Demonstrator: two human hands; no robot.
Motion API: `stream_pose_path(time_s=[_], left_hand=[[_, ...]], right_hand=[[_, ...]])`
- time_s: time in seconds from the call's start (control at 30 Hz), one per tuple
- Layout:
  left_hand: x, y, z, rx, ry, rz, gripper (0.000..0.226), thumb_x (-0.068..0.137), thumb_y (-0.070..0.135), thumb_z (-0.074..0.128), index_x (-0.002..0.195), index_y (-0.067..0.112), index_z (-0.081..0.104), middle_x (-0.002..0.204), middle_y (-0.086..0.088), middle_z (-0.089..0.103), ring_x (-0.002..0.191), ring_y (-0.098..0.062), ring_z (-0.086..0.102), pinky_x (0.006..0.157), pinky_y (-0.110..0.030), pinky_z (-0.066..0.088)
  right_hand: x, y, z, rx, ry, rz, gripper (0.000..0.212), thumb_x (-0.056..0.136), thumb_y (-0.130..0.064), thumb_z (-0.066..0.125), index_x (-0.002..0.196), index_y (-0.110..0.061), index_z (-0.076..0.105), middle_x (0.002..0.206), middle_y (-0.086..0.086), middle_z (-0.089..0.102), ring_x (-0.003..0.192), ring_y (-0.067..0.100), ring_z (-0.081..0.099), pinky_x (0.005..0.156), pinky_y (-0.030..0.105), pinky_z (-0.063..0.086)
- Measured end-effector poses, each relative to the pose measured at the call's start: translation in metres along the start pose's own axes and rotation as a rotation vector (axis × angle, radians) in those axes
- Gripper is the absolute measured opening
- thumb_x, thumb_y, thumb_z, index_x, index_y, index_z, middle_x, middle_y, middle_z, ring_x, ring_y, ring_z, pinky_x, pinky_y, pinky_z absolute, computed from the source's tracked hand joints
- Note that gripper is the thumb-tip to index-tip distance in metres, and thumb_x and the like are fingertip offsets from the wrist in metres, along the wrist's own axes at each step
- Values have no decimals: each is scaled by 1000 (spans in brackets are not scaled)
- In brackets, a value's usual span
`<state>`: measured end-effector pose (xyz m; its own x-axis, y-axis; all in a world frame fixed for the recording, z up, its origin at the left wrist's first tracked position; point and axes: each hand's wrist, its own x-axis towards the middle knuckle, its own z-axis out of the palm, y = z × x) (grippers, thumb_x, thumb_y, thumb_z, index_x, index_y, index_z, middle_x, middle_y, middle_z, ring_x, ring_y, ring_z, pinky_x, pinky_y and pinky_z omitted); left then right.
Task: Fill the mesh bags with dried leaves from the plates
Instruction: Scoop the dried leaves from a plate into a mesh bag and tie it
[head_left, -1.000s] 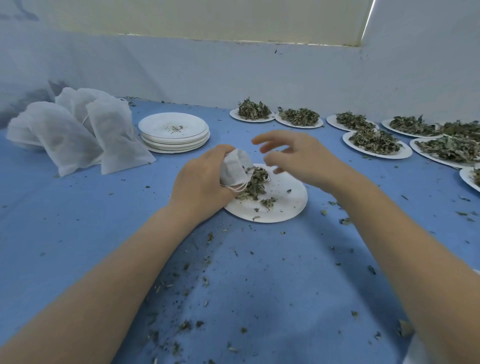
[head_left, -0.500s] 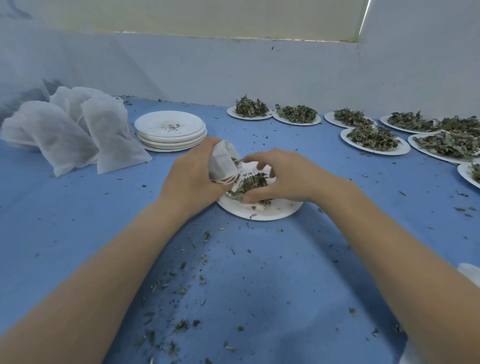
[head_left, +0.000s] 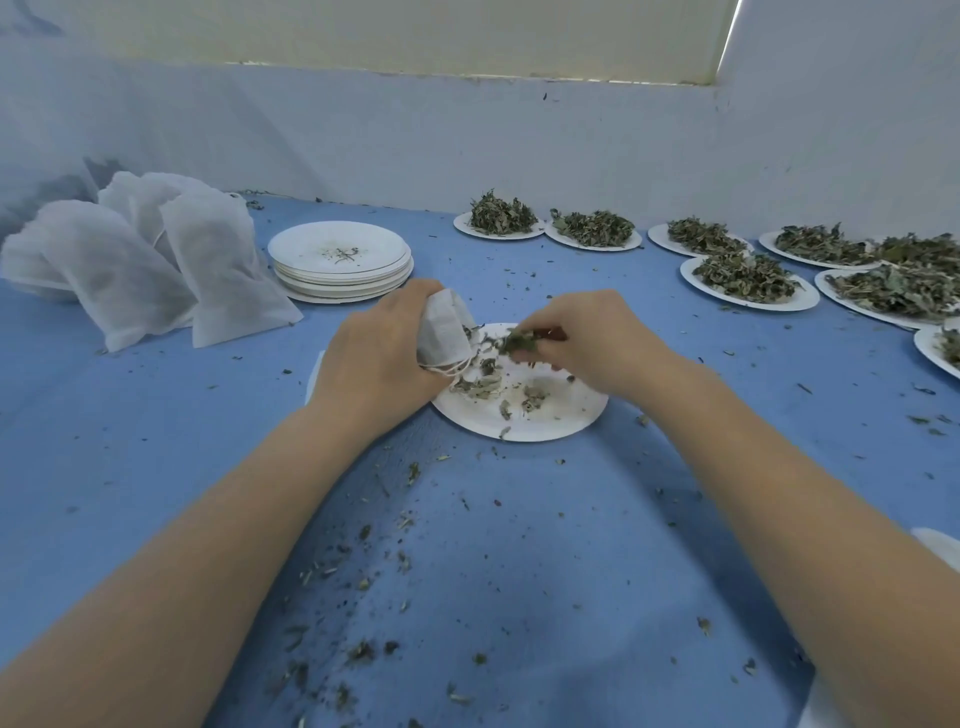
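My left hand grips a small white mesh bag with its mouth and drawstring turned toward the right, over the left rim of a white paper plate. My right hand pinches a clump of dried leaves just above the plate, close to the bag's mouth. A few loose leaves lie scattered on the plate.
Filled mesh bags lean at the far left beside a stack of emptied plates. Several plates heaped with dried leaves line the back and right. Leaf crumbs litter the blue cloth. A white wall closes the back.
My right hand came down onto the plate's leaf pile, gathered a clump and lifted it toward the bag's mouth. The pile on the plate has shrunk. My left hand kept holding the bag.
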<state>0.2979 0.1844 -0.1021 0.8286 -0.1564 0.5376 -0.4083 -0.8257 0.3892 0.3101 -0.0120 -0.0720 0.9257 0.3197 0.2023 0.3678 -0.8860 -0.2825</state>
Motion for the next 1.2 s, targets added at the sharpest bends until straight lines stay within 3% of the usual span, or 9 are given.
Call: stream_pose_path(time_s=[0.13, 0.3, 0.5, 0.57, 0.7, 0.9, 1.0, 1.1, 1.2], left_hand=[[1, -1, 1, 51, 3, 20, 59, 73, 24, 74, 125, 20, 47, 119, -6, 59, 100, -33, 55, 79, -38, 43], [0, 6, 3, 30, 2, 50, 62, 69, 26, 76, 124, 20, 48, 119, -4, 59, 102, -29, 54, 76, -30, 34], [-3, 17, 4, 20, -8, 97, 57, 68, 28, 75, 119, 17, 53, 108, -3, 63, 94, -28, 56, 73, -31, 34], [-3, 17, 4, 21, -12, 91, 57, 69, 31, 73, 120, 15, 53, 108, -5, 63, 93, -30, 55, 72, -32, 35], [-1, 13, 6, -6, -25, 27, 55, 73, 37, 66, 122, 19, 50, 112, -4, 62, 96, -33, 56, 79, -40, 45], [-2, 13, 5, -80, 0, 3, 53, 68, 48, 61, 114, 23, 52, 97, 1, 64, 85, -27, 58, 70, -38, 48], [-2, 15, 5, -67, -30, 7, 54, 68, 50, 59, 115, 25, 53, 101, 2, 64, 88, -25, 58, 74, -37, 48], [-3, 20, 4, -47, -29, 46, 51, 72, 43, 61, 117, 20, 54, 103, -1, 64, 90, -26, 57, 73, -33, 41], [-2, 25, 6, 58, -38, 150, 45, 76, 32, 64, 115, 10, 57, 101, -6, 65, 90, -29, 58, 75, -31, 34]], right_hand=[[-1, -5, -21, 74, 112, 4, 15, 89, -30, 63, 100, -26, 73, 63, -10, 55, 69, 14, 54, 56, 8, 36], [-6, -33, -25, -125, 71, -123, 20, 93, -22, 56, 103, -17, 72, 99, 11, 63, 92, 25, 59, 82, 33, 45], [-5, -53, -18, -396, -12, -167, 18, 93, -11, 48, 87, -16, 65, 101, 5, 57, 89, 24, 54, 64, 24, 35], [-7, -52, -18, -213, 30, -136, 13, 89, -17, 56, 78, -17, 63, 88, 4, 62, 81, 24, 56, 63, 22, 38], [-12, -41, -19, 417, 35, -34, 18, 83, -11, 64, 98, -14, 74, 86, 8, 73, 74, 7, 66, 58, 13, 46], [-13, -30, -29, 721, -184, -57, 25, 92, -3, 54, 108, -12, 70, 101, 2, 73, 92, 11, 69, 85, 17, 52], [-12, -31, -26, 507, -82, -35, 19, 87, -12, 62, 99, -20, 75, 92, 8, 73, 80, 20, 67, 75, 26, 55], [-9, -39, -14, 304, -3, -32, 19, 83, -9, 61, 85, -18, 76, 72, 14, 65, 49, 11, 37, 46, 12, 30], [-9, -49, -3, 215, -11, -31, 34, 80, -2, 57, 58, -27, 61, 52, -1, 48, 45, 11, 37, 46, 15, 32]])
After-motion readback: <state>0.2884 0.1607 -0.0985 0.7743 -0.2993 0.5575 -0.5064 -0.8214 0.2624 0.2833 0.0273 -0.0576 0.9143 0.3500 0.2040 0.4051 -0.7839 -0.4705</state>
